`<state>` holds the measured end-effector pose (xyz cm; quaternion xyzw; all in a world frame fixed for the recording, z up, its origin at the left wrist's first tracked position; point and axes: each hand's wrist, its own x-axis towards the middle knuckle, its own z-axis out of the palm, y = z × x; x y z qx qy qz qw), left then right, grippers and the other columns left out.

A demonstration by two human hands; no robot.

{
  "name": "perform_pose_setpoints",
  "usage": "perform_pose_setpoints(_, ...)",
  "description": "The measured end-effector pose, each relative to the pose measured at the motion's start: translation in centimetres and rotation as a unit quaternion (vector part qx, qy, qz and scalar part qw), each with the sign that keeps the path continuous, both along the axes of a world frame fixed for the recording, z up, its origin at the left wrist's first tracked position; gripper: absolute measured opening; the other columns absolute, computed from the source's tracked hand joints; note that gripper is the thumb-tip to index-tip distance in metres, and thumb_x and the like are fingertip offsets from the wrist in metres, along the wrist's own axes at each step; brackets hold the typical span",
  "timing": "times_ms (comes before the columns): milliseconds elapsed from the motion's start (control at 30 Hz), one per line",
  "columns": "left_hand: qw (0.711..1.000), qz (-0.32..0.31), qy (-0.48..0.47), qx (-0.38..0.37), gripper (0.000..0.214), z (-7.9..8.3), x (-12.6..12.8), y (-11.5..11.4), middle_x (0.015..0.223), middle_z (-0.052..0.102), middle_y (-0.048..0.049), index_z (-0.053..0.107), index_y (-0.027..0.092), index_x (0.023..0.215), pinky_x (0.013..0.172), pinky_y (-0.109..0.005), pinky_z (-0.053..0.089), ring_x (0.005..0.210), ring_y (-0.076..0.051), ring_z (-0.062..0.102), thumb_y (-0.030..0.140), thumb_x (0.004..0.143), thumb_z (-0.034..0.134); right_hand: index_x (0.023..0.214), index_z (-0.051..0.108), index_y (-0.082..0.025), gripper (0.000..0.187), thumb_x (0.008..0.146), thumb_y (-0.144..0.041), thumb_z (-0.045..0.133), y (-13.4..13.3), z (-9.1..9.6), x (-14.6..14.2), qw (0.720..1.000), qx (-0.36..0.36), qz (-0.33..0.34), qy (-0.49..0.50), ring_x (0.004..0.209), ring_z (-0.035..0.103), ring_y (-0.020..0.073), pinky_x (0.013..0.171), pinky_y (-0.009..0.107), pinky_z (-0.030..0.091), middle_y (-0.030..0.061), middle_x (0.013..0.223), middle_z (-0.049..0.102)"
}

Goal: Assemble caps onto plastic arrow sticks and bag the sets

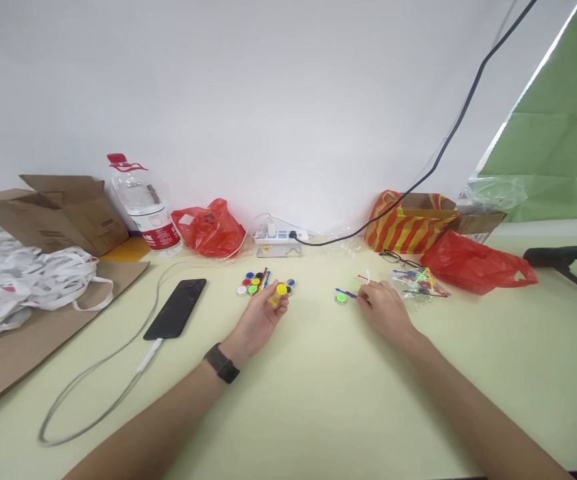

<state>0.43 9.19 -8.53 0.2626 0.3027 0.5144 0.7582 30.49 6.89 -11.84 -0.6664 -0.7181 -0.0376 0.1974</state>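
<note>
My left hand (258, 321) has its fingers closed around a small yellow plastic disc-topped piece (281, 289). Just beyond it lies a cluster of coloured round discs (249, 283) with some thin plastic sticks (265, 277). My right hand (387, 312) rests low on the table, palm down, fingers bent together; what sits under the fingertips is mostly hidden. A blue stick (345, 293) runs up to those fingertips, near a green disc (341, 299). To the right of this hand, a clear bag (421, 283) holds several coloured plastic sticks.
Along the wall stand a large water bottle (149, 213), red plastic bags (211, 228), a power strip (281, 235) and a striped bag (408, 225). A phone (175, 310) with its cable, white straps (28, 283) and a cardboard box (73, 213) are at left. Eyeglasses (399, 258) lie behind my right hand.
</note>
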Motion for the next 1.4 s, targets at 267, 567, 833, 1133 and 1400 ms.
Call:
perform_pose_setpoints(267,1.000,0.000,-0.013,-0.009,0.015,-0.3,0.0,0.1,0.075,0.066,-0.0040,0.065,0.013,0.085,0.058,-0.018,0.055,0.061,-0.009,0.062,0.024,0.095,0.069,0.080,0.062,-0.020,0.018,0.089,-0.009,0.051,-0.3,0.9,-0.1,0.999,-0.038,-0.010,0.011,0.092,0.061,0.0247,0.078,0.034,0.038,0.0061,0.088,0.072)
perform_pose_setpoints(567,1.000,-0.013,0.014,0.002,0.013,-0.3,0.2,-0.2,0.076,0.067,-0.0033,0.066,0.015,0.087,0.059,-0.018,0.054,0.062,-0.009,0.064,0.025,0.091,0.074,0.074,0.062,-0.021,0.009,0.079,-0.013,0.061,-1.4,2.2,-0.7,0.992,-0.118,-0.012,0.029,0.078,0.062,0.0205,0.063,0.029,0.033,0.0037,0.078,0.068)
perform_pose_setpoints(833,0.999,-0.023,0.025,0.018,0.015,-0.7,0.2,-0.3,0.079,0.068,-0.0026,0.068,0.015,0.090,0.061,-0.018,0.054,0.066,-0.009,0.065,0.027,0.088,0.077,0.081,0.061,-0.022,0.010,0.077,-0.014,0.063,-1.4,2.1,0.0,0.992,-0.114,-0.052,0.001,0.073,0.061,0.0191,0.061,0.029,0.029,0.0012,0.076,0.066)
perform_pose_setpoints(1133,0.999,-0.024,0.029,0.022,0.015,-0.5,0.4,-0.5,0.081,0.069,-0.0023,0.069,0.015,0.093,0.063,-0.018,0.054,0.068,-0.009,0.066,0.025,0.086,0.079,0.126,0.061,-0.020,0.033,0.095,-0.031,0.056,-0.4,0.1,0.2,0.998,0.023,-0.004,-0.060,0.106,0.054,0.0314,0.092,0.040,0.039,0.0125,0.109,0.063)
perform_pose_setpoints(1400,0.999,-0.028,0.031,0.022,0.016,-0.4,0.4,-0.7,0.079,0.068,-0.0016,0.068,0.015,0.091,0.061,-0.018,0.053,0.068,-0.009,0.066,0.026,0.086,0.079,0.125,0.063,-0.022,0.033,0.100,-0.038,0.048,0.2,-0.7,-0.9,0.994,0.037,-0.021,-0.104,0.099,0.046,0.0312,0.086,0.043,0.038,0.0139,0.115,0.055)
